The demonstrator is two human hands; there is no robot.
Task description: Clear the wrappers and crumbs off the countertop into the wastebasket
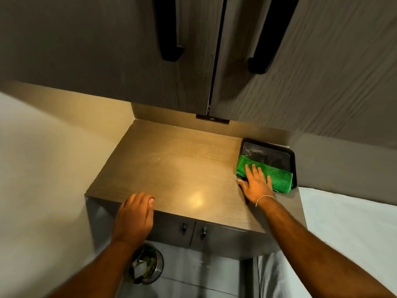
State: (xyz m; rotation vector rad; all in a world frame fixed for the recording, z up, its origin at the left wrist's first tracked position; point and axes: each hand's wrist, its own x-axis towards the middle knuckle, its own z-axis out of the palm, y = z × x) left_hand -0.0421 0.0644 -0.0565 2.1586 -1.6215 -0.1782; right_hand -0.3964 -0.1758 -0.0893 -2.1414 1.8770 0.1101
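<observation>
A wood-grain countertop (171, 168) lies in front of me with a bright light spot near its front edge. At its right end a folded green cloth (277, 176) lies across the near part of a black tray (268, 151) that carries pale dust. My right hand (256, 183) lies flat with fingers spread, palm on the cloth's left end and thumb on the counter. My left hand (134, 216) rests curled over the counter's front edge with nothing in it. On the floor below, a round steel wastebasket (146, 265) holds wrappers.
Dark upper cabinet doors with black handles (169, 39) hang close overhead. Two small cabinet doors with knobs (184, 227) sit under the counter. A beige wall stands at the left and pale sheeting (343, 222) at the right.
</observation>
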